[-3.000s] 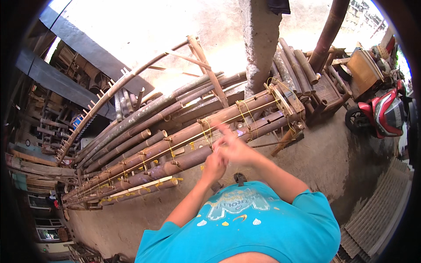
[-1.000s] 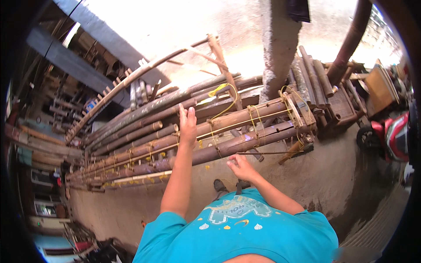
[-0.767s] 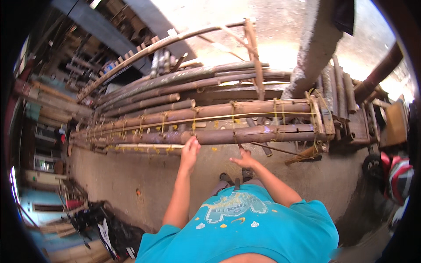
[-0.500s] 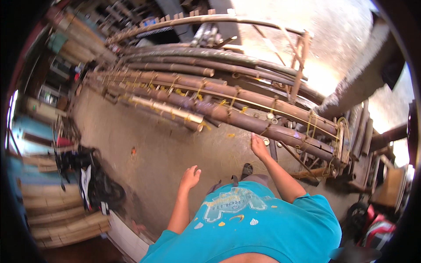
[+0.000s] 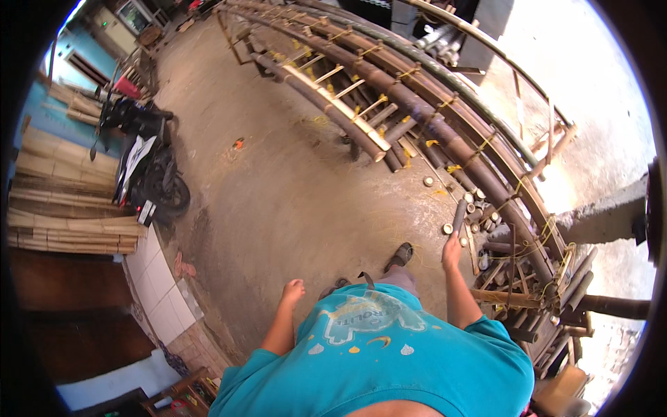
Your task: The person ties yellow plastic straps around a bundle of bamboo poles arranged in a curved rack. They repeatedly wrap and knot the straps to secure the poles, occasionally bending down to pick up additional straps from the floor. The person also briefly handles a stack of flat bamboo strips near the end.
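Note:
A long frame of dark bamboo poles (image 5: 445,139) tied with yellow cord lies on the concrete floor, running from the top middle down to the right. Short cut bamboo pieces (image 5: 464,212) are scattered by its near end. My right hand (image 5: 451,251) is raised just below these pieces with its fingers extended; I see nothing held in it. My left hand (image 5: 293,290) hangs at my side over the bare floor, fingers loosely curled and empty. My teal shirt fills the bottom of the view, with one shoe (image 5: 399,256) showing ahead of it.
A parked motorcycle (image 5: 146,170) stands at the left, next to stacked pale bamboo slats (image 5: 66,212). A white tiled step (image 5: 156,281) borders the floor at lower left. A concrete pillar (image 5: 604,219) rises at the right, with more bamboo offcuts (image 5: 549,306) below it.
The view has swung, so the bamboo frame now sits to my right. My left hand has dropped from the poles to my side. My right hand has come off the frame.

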The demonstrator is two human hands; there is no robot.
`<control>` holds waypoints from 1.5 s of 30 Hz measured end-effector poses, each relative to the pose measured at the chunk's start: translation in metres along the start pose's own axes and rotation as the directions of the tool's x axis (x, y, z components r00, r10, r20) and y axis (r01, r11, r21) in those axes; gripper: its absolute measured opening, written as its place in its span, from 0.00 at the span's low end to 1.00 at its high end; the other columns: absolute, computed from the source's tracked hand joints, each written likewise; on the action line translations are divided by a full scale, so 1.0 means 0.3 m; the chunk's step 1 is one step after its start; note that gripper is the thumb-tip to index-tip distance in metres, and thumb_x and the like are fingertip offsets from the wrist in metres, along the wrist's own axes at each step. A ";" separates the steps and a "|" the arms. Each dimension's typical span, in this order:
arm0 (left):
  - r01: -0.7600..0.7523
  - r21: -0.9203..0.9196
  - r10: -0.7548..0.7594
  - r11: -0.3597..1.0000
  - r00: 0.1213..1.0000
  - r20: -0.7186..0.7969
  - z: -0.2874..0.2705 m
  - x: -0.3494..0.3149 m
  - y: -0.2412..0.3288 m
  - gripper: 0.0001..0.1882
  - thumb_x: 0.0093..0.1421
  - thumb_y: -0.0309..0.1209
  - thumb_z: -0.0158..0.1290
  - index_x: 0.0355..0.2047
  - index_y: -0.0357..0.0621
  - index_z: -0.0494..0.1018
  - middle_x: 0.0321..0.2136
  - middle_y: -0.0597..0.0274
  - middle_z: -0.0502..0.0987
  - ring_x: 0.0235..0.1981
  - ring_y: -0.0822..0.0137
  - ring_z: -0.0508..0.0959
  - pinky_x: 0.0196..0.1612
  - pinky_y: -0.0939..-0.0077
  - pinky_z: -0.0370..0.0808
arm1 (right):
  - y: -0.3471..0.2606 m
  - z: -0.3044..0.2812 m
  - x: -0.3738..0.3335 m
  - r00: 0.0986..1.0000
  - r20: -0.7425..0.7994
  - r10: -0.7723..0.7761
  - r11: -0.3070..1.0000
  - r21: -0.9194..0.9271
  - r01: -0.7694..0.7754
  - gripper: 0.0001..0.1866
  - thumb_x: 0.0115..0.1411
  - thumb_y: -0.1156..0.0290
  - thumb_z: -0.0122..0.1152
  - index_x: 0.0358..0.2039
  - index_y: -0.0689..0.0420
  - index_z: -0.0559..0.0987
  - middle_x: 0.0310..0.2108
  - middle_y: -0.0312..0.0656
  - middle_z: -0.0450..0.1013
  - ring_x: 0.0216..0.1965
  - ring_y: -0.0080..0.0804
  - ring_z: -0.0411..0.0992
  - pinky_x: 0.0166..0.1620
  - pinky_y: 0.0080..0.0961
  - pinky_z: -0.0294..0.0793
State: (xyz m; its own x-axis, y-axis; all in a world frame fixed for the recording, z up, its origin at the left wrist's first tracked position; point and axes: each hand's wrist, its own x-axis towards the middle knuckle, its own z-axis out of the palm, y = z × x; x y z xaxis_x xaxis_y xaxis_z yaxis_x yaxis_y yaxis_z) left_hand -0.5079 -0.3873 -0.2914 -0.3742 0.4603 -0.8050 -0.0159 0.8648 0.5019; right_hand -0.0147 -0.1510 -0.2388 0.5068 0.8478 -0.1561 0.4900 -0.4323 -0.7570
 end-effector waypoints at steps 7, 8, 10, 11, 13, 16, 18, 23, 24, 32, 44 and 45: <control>0.329 -0.377 -0.433 0.866 0.869 -0.237 -0.357 -0.154 -0.413 0.16 0.65 0.39 0.44 0.45 0.40 0.70 0.32 0.55 0.76 0.32 0.63 0.76 0.34 0.67 0.73 | 0.039 0.358 -0.388 0.929 0.018 0.370 0.856 0.382 -0.349 0.28 0.69 0.54 0.33 0.21 0.63 0.70 0.18 0.41 0.65 0.21 0.38 0.63 0.30 0.39 0.63; 0.346 -0.374 -0.444 0.860 0.870 -0.216 -0.389 -0.172 -0.424 0.15 0.64 0.37 0.44 0.44 0.40 0.70 0.32 0.55 0.75 0.33 0.63 0.75 0.35 0.67 0.73 | 0.073 0.354 -0.332 0.950 0.027 0.312 0.885 0.354 -0.301 0.29 0.69 0.52 0.33 0.22 0.63 0.68 0.18 0.41 0.65 0.19 0.39 0.63 0.28 0.39 0.64; 0.368 -0.411 -0.473 0.834 0.861 -0.188 -0.417 -0.197 -0.490 0.13 0.63 0.35 0.44 0.42 0.40 0.70 0.32 0.55 0.75 0.33 0.62 0.75 0.35 0.66 0.72 | -0.110 0.329 -0.331 0.990 0.077 0.122 0.992 0.032 -0.125 0.31 0.69 0.53 0.32 0.19 0.66 0.68 0.16 0.50 0.65 0.21 0.42 0.63 0.30 0.41 0.63; 0.365 -0.418 -0.463 0.832 0.872 -0.160 -0.414 -0.180 -0.490 0.12 0.62 0.33 0.45 0.42 0.40 0.70 0.31 0.55 0.74 0.32 0.62 0.74 0.34 0.66 0.72 | -0.137 0.323 -0.308 0.992 0.073 0.100 0.995 -0.010 -0.099 0.32 0.69 0.53 0.32 0.20 0.68 0.69 0.18 0.53 0.66 0.23 0.45 0.65 0.31 0.42 0.63; 0.373 -0.407 -0.459 0.834 0.878 -0.136 -0.402 -0.127 -0.516 0.11 0.61 0.32 0.45 0.40 0.40 0.71 0.30 0.56 0.74 0.30 0.62 0.74 0.32 0.66 0.72 | -0.175 0.354 -0.258 0.994 0.100 0.049 0.995 -0.090 -0.040 0.33 0.69 0.52 0.32 0.23 0.71 0.71 0.20 0.60 0.69 0.25 0.51 0.69 0.33 0.44 0.65; 0.267 -0.221 -0.295 0.938 0.950 -0.105 -0.357 0.005 -0.511 0.11 0.58 0.31 0.46 0.38 0.40 0.71 0.31 0.55 0.75 0.29 0.63 0.74 0.30 0.66 0.72 | -0.274 0.475 -0.250 0.987 0.152 0.048 0.990 -0.139 -0.027 0.34 0.68 0.51 0.32 0.30 0.73 0.74 0.26 0.62 0.72 0.31 0.55 0.73 0.36 0.44 0.68; 0.125 -0.148 -0.137 0.981 0.988 -0.072 -0.327 0.103 -0.452 0.10 0.57 0.31 0.47 0.37 0.40 0.72 0.30 0.56 0.75 0.28 0.64 0.74 0.30 0.66 0.71 | -0.202 0.600 -0.202 0.977 0.186 0.103 0.986 -0.149 -0.076 0.35 0.67 0.49 0.33 0.30 0.73 0.75 0.25 0.60 0.72 0.28 0.52 0.73 0.33 0.42 0.70; -0.052 -0.073 0.045 0.996 0.995 -0.089 -0.346 0.471 -0.363 0.10 0.56 0.33 0.49 0.34 0.41 0.74 0.28 0.56 0.76 0.28 0.67 0.74 0.28 0.67 0.71 | -0.118 0.995 -0.197 0.876 0.455 0.156 0.932 -0.361 0.021 0.36 0.66 0.46 0.33 0.28 0.71 0.75 0.19 0.55 0.71 0.17 0.44 0.71 0.23 0.39 0.69; -0.099 0.040 0.104 0.994 0.984 -0.146 -0.390 0.502 -0.310 0.10 0.56 0.33 0.49 0.33 0.41 0.74 0.27 0.57 0.76 0.28 0.68 0.74 0.28 0.67 0.71 | -0.220 1.053 -0.224 0.853 0.472 0.222 0.932 -0.359 -0.044 0.35 0.66 0.47 0.33 0.31 0.72 0.75 0.24 0.58 0.72 0.22 0.47 0.73 0.26 0.41 0.71; 0.111 -0.126 -0.132 0.986 0.975 -0.177 -0.846 0.649 0.137 0.13 0.62 0.38 0.45 0.35 0.42 0.74 0.24 0.61 0.75 0.23 0.65 0.74 0.26 0.66 0.72 | -0.618 1.333 0.087 0.856 0.414 0.311 0.950 -0.124 -0.286 0.31 0.66 0.44 0.34 0.22 0.58 0.70 0.10 0.37 0.60 0.09 0.33 0.60 0.13 0.31 0.58; 0.122 -0.321 -0.152 0.939 0.986 -0.072 -1.212 1.143 0.626 0.17 0.63 0.39 0.43 0.44 0.40 0.69 0.27 0.58 0.75 0.22 0.64 0.73 0.26 0.68 0.71 | -0.864 1.508 0.184 0.863 0.135 0.487 0.796 0.339 -0.502 0.28 0.66 0.44 0.31 0.25 0.53 0.70 0.08 0.33 0.55 0.08 0.26 0.54 0.12 0.26 0.54; 0.122 -0.286 -0.136 0.951 0.990 -0.029 -1.274 1.207 0.653 0.17 0.63 0.40 0.43 0.44 0.40 0.69 0.27 0.57 0.75 0.23 0.64 0.73 0.27 0.67 0.71 | -0.833 1.525 0.119 0.835 0.070 0.546 0.752 0.397 -0.526 0.28 0.66 0.45 0.31 0.26 0.53 0.70 0.08 0.33 0.55 0.08 0.27 0.54 0.11 0.26 0.54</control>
State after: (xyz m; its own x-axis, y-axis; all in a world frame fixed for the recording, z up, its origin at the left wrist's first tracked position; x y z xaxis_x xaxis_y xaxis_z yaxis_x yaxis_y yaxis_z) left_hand -1.0009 -0.1277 -0.3638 -0.3955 0.3329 -0.8560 -0.3255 0.8207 0.4695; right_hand -0.4433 0.1278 -0.3455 0.6408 0.4933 -0.5882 -0.1792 -0.6490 -0.7394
